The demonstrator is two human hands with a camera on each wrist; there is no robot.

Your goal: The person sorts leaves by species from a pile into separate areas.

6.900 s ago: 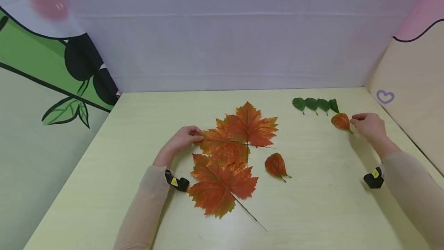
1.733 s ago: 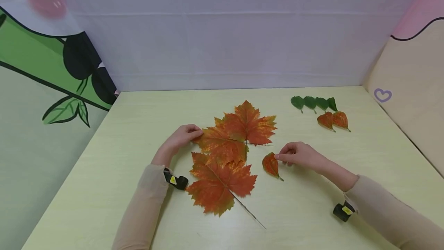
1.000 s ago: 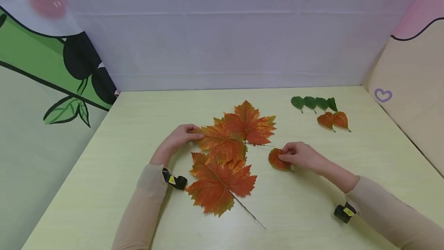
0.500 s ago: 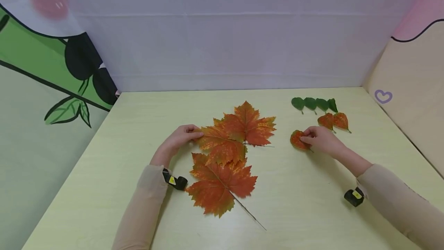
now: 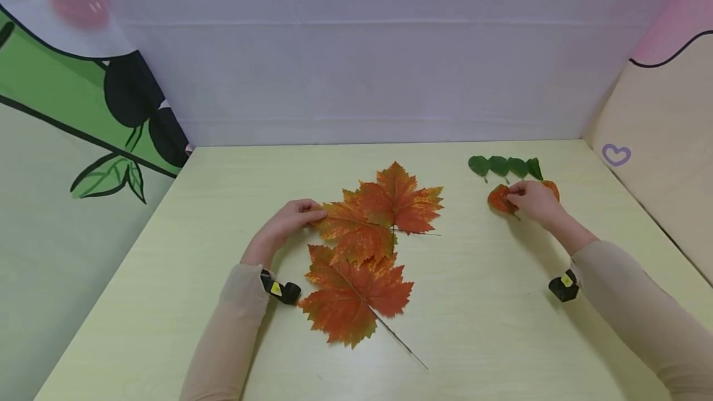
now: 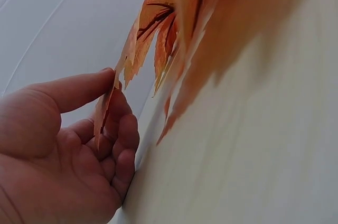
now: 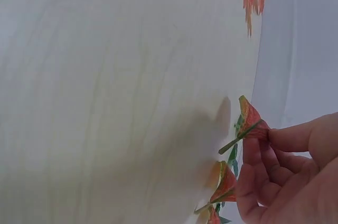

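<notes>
My left hand pinches the left edge of an orange maple leaf, thumb on one face and curled fingers behind it in the left wrist view. That leaf overlaps another maple leaf above it and a larger-looking one below. At the table's far right, my right hand holds a small rounded orange leaf between thumb and fingers, its green stem pointing outward in the right wrist view. Another small orange leaf shows beyond the hand, which partly covers the orange group.
Several small green leaves lie in a row just behind the right hand. The pale wooden table meets a lilac backdrop at the rear. Printed cloth panels stand at left and right.
My right hand took hold of the small orange leaf beside the maple leaves and carried it up and right, next to the other two small orange leaves. The left hand stayed in place.
</notes>
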